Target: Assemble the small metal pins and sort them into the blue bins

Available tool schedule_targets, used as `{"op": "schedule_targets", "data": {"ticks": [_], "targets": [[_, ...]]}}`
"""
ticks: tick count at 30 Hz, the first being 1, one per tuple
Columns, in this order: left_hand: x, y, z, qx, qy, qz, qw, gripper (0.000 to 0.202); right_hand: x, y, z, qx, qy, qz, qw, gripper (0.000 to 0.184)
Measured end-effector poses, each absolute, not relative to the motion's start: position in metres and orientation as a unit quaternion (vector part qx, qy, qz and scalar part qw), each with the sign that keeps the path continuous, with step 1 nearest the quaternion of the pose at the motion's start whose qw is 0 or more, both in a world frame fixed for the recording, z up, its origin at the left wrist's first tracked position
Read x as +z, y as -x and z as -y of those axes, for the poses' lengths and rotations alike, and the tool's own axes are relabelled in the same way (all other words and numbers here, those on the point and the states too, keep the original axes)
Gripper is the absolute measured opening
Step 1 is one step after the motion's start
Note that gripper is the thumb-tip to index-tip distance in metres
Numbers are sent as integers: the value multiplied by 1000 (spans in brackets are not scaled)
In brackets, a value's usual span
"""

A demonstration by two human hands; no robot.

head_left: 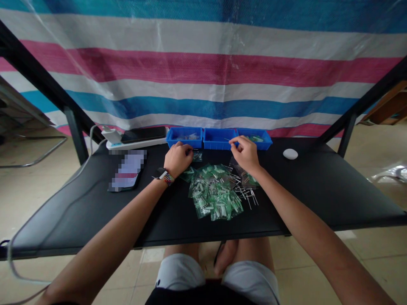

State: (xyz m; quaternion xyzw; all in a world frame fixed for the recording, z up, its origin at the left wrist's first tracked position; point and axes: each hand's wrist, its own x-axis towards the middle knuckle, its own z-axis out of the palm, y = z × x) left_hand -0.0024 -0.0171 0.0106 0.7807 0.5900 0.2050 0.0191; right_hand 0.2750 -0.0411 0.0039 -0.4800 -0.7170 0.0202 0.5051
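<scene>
My right hand (245, 153) pinches a thin, pin-like metal piece (227, 139) at the front of the middle blue bin (219, 145). My left hand (178, 159) is curled with its fingertips together, before the left blue bin (184, 145); what they hold, if anything, is hidden. Touching or just beside these fingertips lies a small clear bag (197, 156). Between my forearms spreads a pile of small green-tinted plastic bags (216, 190) with white and metal pieces inside. Loose thin metal pins (249, 195) lie at the pile's right side.
The right blue bin (262, 145) holds green bags. A white power strip (136, 144) with a dark phone (144, 134) on it stands at the back left. Another phone (129, 169) lies nearer. A white oval object (290, 153) sits right on the black table (305, 199). A striped sheet (203, 67) hangs behind.
</scene>
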Motion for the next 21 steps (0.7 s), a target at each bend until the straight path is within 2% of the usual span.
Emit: {"op": "schedule_targets", "data": {"ticks": [15, 21], "targets": [[16, 9, 15, 154, -759, -631, 42, 32, 5, -273, 51, 8, 462, 746, 479, 13], [14, 10, 13, 164, -754, -633, 57, 25, 6, -271, 52, 22, 471, 747, 468, 14]]}}
